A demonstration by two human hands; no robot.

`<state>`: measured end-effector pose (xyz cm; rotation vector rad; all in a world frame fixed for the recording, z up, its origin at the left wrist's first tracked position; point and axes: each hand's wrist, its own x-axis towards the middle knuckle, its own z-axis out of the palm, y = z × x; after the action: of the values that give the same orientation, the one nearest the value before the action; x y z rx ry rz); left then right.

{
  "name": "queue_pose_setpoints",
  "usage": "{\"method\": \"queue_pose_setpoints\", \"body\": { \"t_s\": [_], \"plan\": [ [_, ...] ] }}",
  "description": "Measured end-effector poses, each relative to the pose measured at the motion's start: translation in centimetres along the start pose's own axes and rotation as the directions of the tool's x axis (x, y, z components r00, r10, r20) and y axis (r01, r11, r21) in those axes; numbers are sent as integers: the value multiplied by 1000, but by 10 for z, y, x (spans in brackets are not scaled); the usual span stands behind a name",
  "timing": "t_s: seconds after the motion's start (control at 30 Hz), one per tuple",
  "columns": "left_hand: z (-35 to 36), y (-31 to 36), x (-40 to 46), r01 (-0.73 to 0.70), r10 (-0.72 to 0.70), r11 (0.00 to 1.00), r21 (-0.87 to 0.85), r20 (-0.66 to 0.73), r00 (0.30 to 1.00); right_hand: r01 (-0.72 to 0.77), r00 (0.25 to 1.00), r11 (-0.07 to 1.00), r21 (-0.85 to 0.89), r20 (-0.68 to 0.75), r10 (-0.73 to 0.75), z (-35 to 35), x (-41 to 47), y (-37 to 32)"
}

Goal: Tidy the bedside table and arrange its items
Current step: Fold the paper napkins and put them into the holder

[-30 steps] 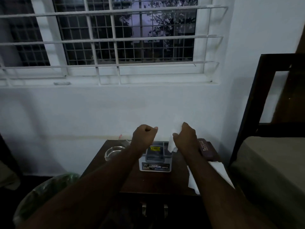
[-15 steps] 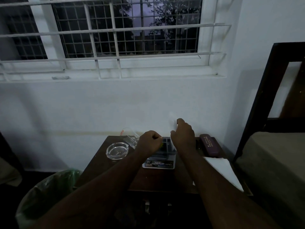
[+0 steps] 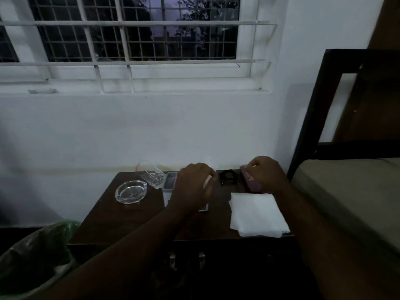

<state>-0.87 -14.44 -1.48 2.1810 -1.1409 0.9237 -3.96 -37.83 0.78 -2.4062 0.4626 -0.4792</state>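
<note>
My left hand (image 3: 193,187) curls over the small box (image 3: 186,204) mid-table (image 3: 121,224), likely steadying it. My right hand (image 3: 265,174) grips the maroon case (image 3: 251,181) at the back edge, probably to square it beside the white tissues (image 3: 256,213).

Dusk light from the barred window (image 3: 138,37) leaves the room dim, both hands motion-blurred below it, frame edges bowed.
</note>
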Motion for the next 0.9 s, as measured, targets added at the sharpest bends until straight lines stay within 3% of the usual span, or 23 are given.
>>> {"method": "queue_pose_setpoints", "body": {
  "t_s": [0.07, 0.1, 0.2, 0.33, 0.6, 0.9],
  "plan": [
    [18, 17, -7, -190, 203, 977, -96, 158, 966, -31, 998, 999, -19, 51, 32, -13, -3, 40],
    [30, 25, -12, -190, 223, 969, -156, 228, 948, -30, 996, 999, -27, 85, 33, -16, -6, 57],
    [70, 34, -29, -17, 96, 965, -263, 289, 953, 36, 985, 990, -133, 174, -13, -15, -16, 93],
    [104, 36, -34, 198, -118, 944, -263, 293, 949, 118, 959, 971, -207, 276, -57, -3, -22, 118],
    [123, 27, -40, 240, -158, 929, -282, 285, 945, 117, 983, 984, -131, 155, -96, 4, -12, 122],
    [124, 25, -45, 280, -198, 928, -246, 311, 930, 212, 973, 970, -119, 116, -198, 4, -15, 118]
  ]
}}
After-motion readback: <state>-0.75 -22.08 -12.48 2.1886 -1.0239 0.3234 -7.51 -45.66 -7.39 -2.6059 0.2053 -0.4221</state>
